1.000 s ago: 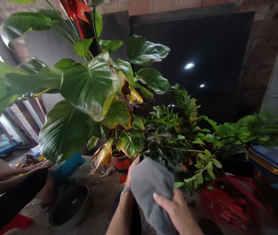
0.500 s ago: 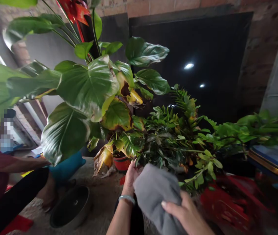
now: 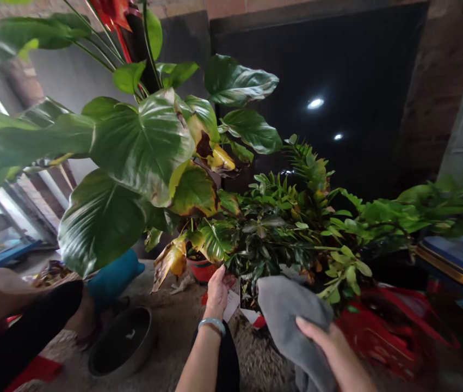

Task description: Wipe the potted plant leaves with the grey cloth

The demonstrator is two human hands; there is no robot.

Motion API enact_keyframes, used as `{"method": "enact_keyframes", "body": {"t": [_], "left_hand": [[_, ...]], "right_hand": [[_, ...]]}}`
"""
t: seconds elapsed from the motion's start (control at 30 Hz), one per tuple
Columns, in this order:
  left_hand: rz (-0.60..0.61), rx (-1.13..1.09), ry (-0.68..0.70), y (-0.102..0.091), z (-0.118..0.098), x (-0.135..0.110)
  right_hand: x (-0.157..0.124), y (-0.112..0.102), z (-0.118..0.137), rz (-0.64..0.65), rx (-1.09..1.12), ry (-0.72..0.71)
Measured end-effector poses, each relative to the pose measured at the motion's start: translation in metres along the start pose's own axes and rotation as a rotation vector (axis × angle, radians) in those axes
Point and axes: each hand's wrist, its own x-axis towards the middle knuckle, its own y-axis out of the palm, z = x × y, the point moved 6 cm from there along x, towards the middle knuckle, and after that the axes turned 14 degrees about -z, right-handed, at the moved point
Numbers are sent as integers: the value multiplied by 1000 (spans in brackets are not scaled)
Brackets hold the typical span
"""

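Left hand [image 3: 218, 286]: up at the near left edge of the bush [image 3: 280, 228], back toward the camera, fingertips in among the lowest dark leaves. Whether it pinches a leaf or only touches, I cannot tell.
Bracelet [image 3: 212, 324]: pale band on the left wrist, just below that hand.
Right hand [image 3: 331, 345]: low and near, right of centre, thumb on top and fingers closed around the cloth [image 3: 286, 310].
Cloth: grey and soft, bunched in the right hand's grip. Its far end is pressed up against the bush's lower foliage, right of the left hand and apart from it.
Bush: a dense mass of small glossy leaves in the middle of the scene, with longer light-green sprays reaching out to the right.
Card [image 3: 231, 305]: a white slip showing under the bush, between the two hands.
Big plant [image 3: 141, 144]: towers on the left with broad shiny leaves, several yellowed and brown-edged low down near the bush.
Pot [image 3: 202, 270]: red, under the big plant, just left of the left hand.
Bowl [image 3: 120, 343]: round and dark inside, sitting on the floor [image 3: 174, 326] near left.
Person [image 3: 23, 326]: at the far left edge, a dark trouser leg and a bare arm in view, well apart from both hands.
Red thing [image 3: 390, 326]: blurred, low on the right beyond the cloth.
Panel [image 3: 357, 81]: black and glossy behind the plants, two light spots on it.
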Motion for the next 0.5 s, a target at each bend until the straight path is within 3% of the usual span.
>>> {"method": "enact_keyframes", "body": {"t": [0.17,0.23,0.3,0.4,0.47,0.5], "left_hand": [[-15,-29,-3,1,2,-1],[-25,-54,-12,2,2,-4],[-42,-71,-17,1,1,-5],[-76,-79,-16,-2,-2,-4],[-93,-77,-18,-5,-3,-2],[-98,-75,-18,-5,-3,-1]], "right_hand": [[18,0,87,-198,293,-226],[30,14,99,-160,406,-211],[37,28,77,-64,407,-64],[30,29,9,45,228,138],[20,16,-21,70,116,69],[15,9,-25,81,78,-21]]}}
